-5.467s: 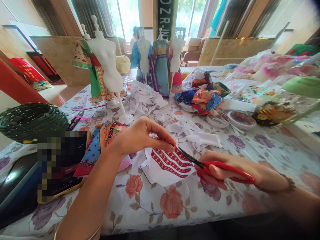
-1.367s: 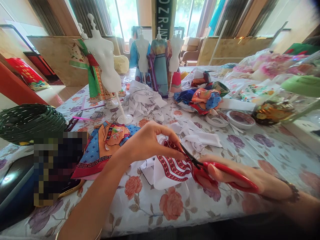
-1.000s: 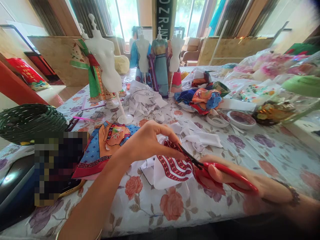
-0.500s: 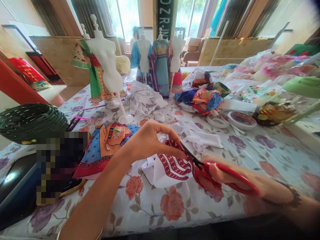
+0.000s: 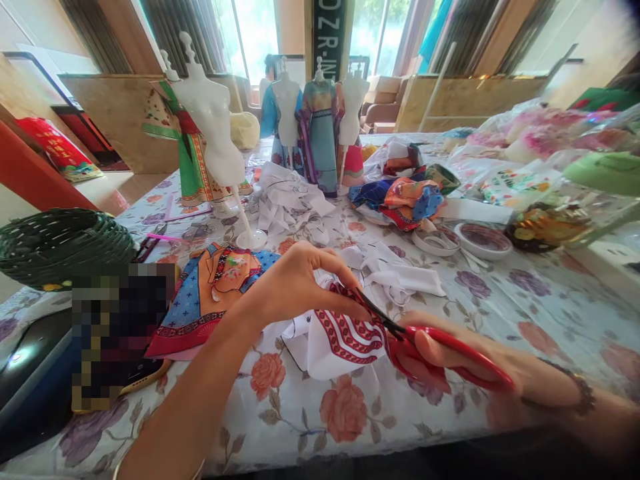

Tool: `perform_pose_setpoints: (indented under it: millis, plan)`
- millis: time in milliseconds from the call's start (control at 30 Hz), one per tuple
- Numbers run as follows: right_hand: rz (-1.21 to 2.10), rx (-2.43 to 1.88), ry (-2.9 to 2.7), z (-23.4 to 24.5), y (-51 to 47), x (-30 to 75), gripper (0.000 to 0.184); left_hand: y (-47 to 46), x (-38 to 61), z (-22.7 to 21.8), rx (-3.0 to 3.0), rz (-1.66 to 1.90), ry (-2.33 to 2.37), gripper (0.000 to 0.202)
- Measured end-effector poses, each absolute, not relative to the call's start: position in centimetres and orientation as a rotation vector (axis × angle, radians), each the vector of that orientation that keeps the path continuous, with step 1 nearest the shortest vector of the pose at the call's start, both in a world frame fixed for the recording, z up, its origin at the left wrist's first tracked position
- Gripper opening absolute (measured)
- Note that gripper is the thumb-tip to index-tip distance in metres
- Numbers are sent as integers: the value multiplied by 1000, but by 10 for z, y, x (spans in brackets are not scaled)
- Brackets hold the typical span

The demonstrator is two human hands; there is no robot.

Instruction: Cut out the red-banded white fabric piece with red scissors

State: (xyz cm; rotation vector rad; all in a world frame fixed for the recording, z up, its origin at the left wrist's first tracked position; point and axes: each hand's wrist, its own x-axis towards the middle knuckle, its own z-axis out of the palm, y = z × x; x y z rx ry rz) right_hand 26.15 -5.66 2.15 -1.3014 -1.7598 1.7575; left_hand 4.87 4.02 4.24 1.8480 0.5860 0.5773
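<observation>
My left hand (image 5: 305,283) pinches a piece of white fabric with red patterned stripes (image 5: 345,333) between thumb and fingers. Part of that fabric rests on the flowered tablecloth (image 5: 345,413). My right hand (image 5: 465,353) grips red-handled scissors (image 5: 470,363) with black blades. The blades reach the fabric beside my left fingertips, and the cloth hides part of them. Left of my left hand lies a printed blue, orange and red doll-sized garment piece (image 5: 200,300). White fabric scraps (image 5: 395,270) lie just beyond my hands.
A bare white mannequin (image 5: 210,120) stands behind the garment piece, with several small dressed mannequins (image 5: 323,133) farther back. A dark woven basket (image 5: 65,247) and a phone (image 5: 145,373) are at left. Tape rolls (image 5: 483,240), colourful cloth (image 5: 400,200) and plastic bags (image 5: 530,133) are at right.
The scissors and my right hand have shifted very slightly left. My left hand keeps its pinch on the striped fabric, almost in the same place.
</observation>
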Motion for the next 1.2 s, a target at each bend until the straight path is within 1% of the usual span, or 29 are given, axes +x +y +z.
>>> perform_pose_setpoints:
  millis: [267,400,500,633,833,933,1033,1200]
  plan:
    - [1766,-1261,-1794,18,-57,262,67,40,48,42,1834,586,592,15]
    - [1763,-1206,-1793,21,-59,261,63,40,47,42,1839,584,569,15]
    - [1760,-1248,-1756,22,-60,260,63,40,48,42,1836,585,576,15]
    - [1773,-1250,-1735,13,-59,262,66,41,49,43,1831,590,584,15]
    - [1855,-1137,-1719,1,-55,266,66,41,49,43,1837,587,592,14]
    - [1816,-1186,-1716,5,-56,264,66,41,48,42,1850,582,602,14]
    - [1753,-1294,-1705,13,-58,261,68,42,47,41,1850,567,616,19]
    - [1745,-1337,-1682,25,-61,256,68,45,44,42,1846,574,659,22]
